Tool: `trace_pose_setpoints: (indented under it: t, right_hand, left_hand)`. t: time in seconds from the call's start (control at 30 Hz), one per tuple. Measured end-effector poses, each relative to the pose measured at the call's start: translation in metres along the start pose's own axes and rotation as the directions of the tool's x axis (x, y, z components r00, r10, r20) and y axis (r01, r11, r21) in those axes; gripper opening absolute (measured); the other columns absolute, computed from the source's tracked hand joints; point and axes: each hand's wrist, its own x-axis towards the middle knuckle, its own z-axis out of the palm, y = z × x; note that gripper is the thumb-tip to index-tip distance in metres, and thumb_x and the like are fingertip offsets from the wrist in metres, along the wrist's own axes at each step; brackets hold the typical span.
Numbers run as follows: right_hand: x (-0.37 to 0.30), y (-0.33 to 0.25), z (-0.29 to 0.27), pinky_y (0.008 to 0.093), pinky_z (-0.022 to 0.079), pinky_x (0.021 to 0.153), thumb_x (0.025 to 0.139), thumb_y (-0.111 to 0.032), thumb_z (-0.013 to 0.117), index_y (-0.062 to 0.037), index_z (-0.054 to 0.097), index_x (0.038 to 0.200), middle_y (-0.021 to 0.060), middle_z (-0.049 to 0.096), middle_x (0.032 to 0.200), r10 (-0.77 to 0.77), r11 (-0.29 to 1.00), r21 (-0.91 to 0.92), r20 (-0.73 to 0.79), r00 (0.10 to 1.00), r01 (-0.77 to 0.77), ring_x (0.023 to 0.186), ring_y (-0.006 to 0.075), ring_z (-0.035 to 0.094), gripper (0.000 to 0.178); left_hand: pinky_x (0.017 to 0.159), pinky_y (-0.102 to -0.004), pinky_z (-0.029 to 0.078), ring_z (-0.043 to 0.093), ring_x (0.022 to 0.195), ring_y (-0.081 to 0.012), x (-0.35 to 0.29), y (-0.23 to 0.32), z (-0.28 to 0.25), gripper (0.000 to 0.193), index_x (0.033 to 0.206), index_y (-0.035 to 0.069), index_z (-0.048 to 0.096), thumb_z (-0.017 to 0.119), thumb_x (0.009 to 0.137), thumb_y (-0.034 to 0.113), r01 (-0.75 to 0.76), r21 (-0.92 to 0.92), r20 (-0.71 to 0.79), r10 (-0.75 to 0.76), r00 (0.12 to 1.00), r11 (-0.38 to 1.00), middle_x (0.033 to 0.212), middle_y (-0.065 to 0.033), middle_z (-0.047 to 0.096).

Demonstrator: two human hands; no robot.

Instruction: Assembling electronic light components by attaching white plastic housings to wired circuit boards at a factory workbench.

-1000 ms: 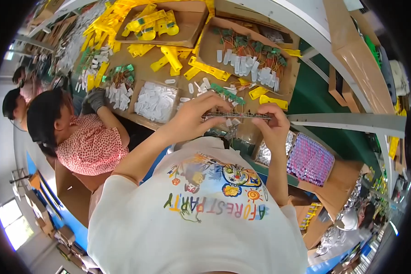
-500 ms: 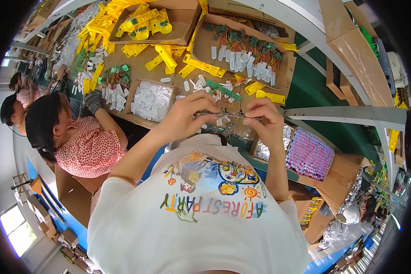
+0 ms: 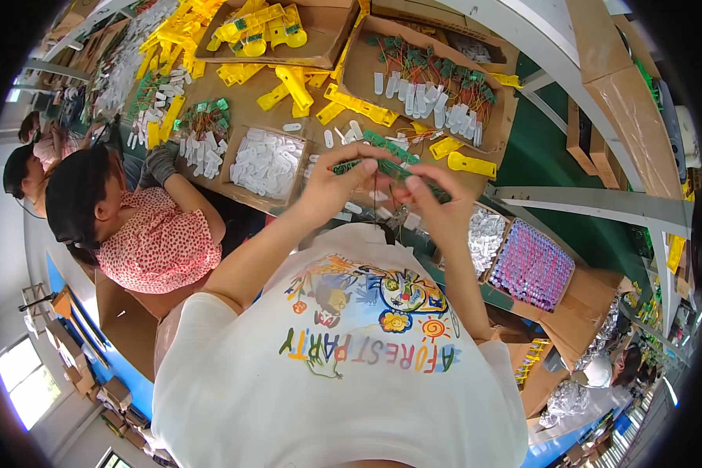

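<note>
Across my feed, the desk carries a cardboard tray, its wired boards probably bunched at one side so their leads stay together. The smaller box presumably stops its loose white pieces scattering. My left hand and right hand both grasp a green circuit board above the desk's near edge; I judge the two-ended grip steadies it. It looks narrow, long and tilted, with thin wires apparently dangling below.
</note>
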Motion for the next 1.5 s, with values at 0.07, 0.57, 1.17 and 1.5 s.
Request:
trace_pose_setpoints:
  t: [0.07, 0.57, 1.17, 1.5]
  right_hand:
    - [-0.006, -0.007, 0.025, 0.0268, 0.052, 0.069, 0.086, -0.01, 0.065, -0.0001, 0.062, 0.109, 0.0098, 0.068, 0.095, -0.239, 0.889, -0.416, -0.071, 0.968, 0.189, 0.077, 0.0135, 0.067, 0.025]
    - [0.022, 0.0, 0.006, 0.0265, 0.053, 0.052, 0.09, -0.022, 0.06, 0.0001, 0.066, 0.093, 0.0051, 0.065, 0.083, 0.27, 0.961, -0.118, 0.216, 0.938, -0.249, 0.073, 0.0099, 0.063, 0.023]
    - [0.076, -0.036, -0.014, 0.0223, 0.043, 0.047, 0.08, -0.02, 0.072, -0.0032, 0.069, 0.083, -0.0008, 0.06, 0.062, -0.041, 0.957, -0.286, 0.026, 0.999, 0.047, 0.053, 0.0073, 0.056, 0.017]
    - [0.115, -0.033, -0.069, 0.017, 0.037, 0.045, 0.089, -0.026, 0.063, -0.0044, 0.067, 0.092, 0.0012, 0.063, 0.076, 0.009, 0.992, -0.11, -0.379, 0.925, -0.055, 0.055, 0.0046, 0.055, 0.022]
  left_hand:
    - [0.074, -0.0253, 0.05, 0.059, 0.084, -0.0113, 0.005, -0.013, 0.002, 0.018, 0.108, -0.001, 0.059, 0.05, 0.094, 0.005, -0.075, 0.104, -0.116, 0.087, 0.989, 0.992, 0.104, -0.0079, 0.063]
    - [0.094, -0.035, 0.047, 0.058, 0.108, -0.0213, 0.013, -0.007, -0.007, 0.028, 0.113, -0.004, 0.058, 0.051, 0.095, 0.017, 0.174, -0.251, 0.153, -0.138, 0.979, 0.952, 0.124, -0.0163, 0.056]
    - [0.086, -0.0297, 0.048, 0.061, 0.096, -0.0191, 0.081, 0.023, 0.011, 0.02, 0.103, -0.002, 0.058, 0.048, 0.096, 0.015, 0.008, -0.077, -0.005, -0.009, 1.0, 0.997, 0.105, -0.014, 0.064]
    - [0.095, -0.0402, 0.042, 0.053, 0.107, -0.025, 0.21, -0.008, -0.058, 0.056, 0.123, 0.0, 0.046, 0.073, 0.079, 0.023, -0.404, 0.81, -0.02, 0.709, 0.705, 0.425, 0.117, -0.0153, 0.054]
